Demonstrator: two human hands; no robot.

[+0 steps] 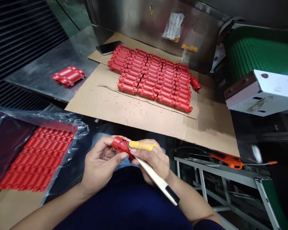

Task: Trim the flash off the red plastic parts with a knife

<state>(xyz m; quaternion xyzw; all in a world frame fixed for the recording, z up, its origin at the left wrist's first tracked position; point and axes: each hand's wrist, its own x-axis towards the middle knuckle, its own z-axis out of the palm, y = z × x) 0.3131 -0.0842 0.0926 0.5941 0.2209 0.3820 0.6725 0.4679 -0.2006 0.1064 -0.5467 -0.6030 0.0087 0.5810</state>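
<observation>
My left hand [99,163] is closed around a red ribbed plastic cylinder [120,144], with fingers behind it and the thumb along its near side. In my right hand [156,158] is a knife with a cream handle [153,174] and a black end pointing down to the right. A yellow finger cot [142,145] covers the right index finger, which presses toward the red part. The knife's short dark tip meets the cylinder's side and is mostly hidden by the fingers. Both hands are above my lap, in front of the table edge.
Rows of red cylinders [156,76] lie on cardboard [134,110] beside a phone [109,48]. Two red parts [69,76] sit on the metal table at left. A plastic-lined box [38,156] holds more. At right are a green conveyor [259,48] and an orange-handled tool [228,160].
</observation>
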